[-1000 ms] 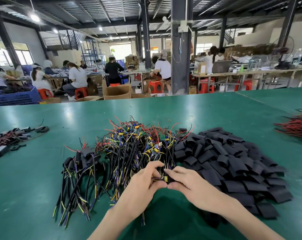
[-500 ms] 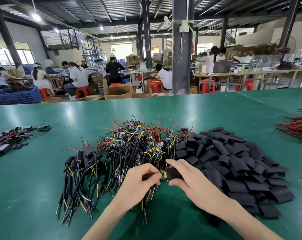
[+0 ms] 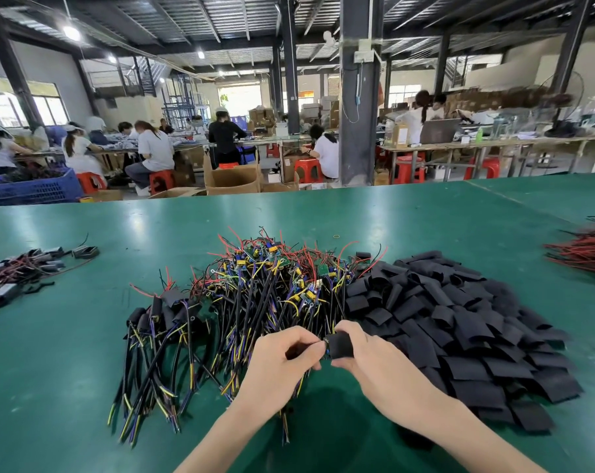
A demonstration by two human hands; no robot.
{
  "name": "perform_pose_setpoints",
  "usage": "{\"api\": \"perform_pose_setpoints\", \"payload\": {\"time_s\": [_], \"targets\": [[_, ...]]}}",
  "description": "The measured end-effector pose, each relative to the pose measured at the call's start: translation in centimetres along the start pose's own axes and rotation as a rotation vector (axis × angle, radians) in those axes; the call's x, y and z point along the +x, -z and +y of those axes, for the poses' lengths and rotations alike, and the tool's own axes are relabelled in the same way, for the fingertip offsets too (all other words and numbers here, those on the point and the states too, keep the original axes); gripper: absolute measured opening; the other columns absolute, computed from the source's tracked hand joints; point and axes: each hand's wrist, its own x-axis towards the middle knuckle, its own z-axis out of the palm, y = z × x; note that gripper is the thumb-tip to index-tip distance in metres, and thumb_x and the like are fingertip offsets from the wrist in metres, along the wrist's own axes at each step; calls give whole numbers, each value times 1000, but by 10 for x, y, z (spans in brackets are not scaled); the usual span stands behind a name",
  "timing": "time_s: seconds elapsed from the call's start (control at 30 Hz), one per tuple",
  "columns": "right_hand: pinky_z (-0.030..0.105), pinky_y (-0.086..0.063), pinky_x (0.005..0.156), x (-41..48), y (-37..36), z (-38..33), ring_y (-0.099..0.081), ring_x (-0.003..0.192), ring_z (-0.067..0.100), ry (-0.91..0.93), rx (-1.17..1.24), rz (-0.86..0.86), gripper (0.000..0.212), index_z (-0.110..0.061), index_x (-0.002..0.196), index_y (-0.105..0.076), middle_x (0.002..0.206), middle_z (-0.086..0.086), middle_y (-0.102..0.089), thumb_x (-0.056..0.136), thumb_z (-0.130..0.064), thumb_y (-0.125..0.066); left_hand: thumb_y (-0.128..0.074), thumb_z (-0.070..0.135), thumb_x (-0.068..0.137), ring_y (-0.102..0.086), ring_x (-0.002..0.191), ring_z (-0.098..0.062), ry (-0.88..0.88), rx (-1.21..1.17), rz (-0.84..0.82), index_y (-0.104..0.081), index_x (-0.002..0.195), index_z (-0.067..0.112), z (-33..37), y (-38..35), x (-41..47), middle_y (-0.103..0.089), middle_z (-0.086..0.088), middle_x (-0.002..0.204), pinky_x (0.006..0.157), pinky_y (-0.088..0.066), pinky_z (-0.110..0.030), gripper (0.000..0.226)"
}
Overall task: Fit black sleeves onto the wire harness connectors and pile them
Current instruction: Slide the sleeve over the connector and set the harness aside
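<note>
A black sleeve (image 3: 339, 345) sits between my two hands, pinched by my right hand (image 3: 374, 356) from the right. My left hand (image 3: 282, 363) grips a wire harness (image 3: 291, 407) whose cable hangs down from the fist; its connector end meets the sleeve's left mouth. Behind my hands lies a big heap of bare harnesses (image 3: 272, 288) with coloured wires. To the right spreads a pile of loose black sleeves (image 3: 460, 319). At the left front lies a small pile of sleeved harnesses (image 3: 159, 322).
The green table (image 3: 67, 370) carries another bundle of wired parts (image 3: 13, 271) at the far left and red wires (image 3: 586, 250) at the far right edge. A small rubber band (image 3: 336, 236) lies behind the heap. People work at tables far behind.
The sleeve has come further over the connector: the yellow connector tip seen earlier is now almost covered. Both hands stayed in front of the heap, drifting slightly right.
</note>
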Motion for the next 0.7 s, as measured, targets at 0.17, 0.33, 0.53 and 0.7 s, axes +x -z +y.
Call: {"api": "perform_pose_setpoints", "payload": {"time_s": [0.17, 0.33, 0.53, 0.7], "targets": [[30, -29, 61, -3, -6, 1, -51, 80, 20, 37, 12, -23, 33, -21, 124, -31, 100, 0, -58, 97, -30, -47, -63, 10, 88, -40, 48, -4, -6, -8, -22, -64, 69, 12, -3, -3, -1, -64, 5, 60, 50, -32, -17, 19], [26, -31, 72, -3, -6, -1, -47, 93, 18, 14, 46, -61, 60, -21, 145, -10, 117, 0, -54, 98, -31, -45, -62, 11, 88, -47, 52, -7, -41, 85, -20, -62, 72, 15, -7, -2, 0, -64, 8, 61, 55, -38, -21, 17], [34, -8, 114, -2, 11, -8, -10, 142, 21, 117, -116, 254, 95, -15, 150, 5, 155, 6, -16, 86, -35, -62, -55, 11, 91, -53, 49, -1, -175, 196, 532, -54, 82, 19, -3, 46, 15, -62, 9, 55, 51, -35, -8, 11], [46, -28, 109, 5, 15, 6, -27, 136, 31, -98, -246, 377, 80, -2, 141, -36, 145, 16, -38, 74, -22, -74, -40, 15, 98, -60, 82, -43, 226, 442, 856, -42, 105, 6, -38, 108, 26, -67, -21, 84, 75, -43, -46, 11]]}}
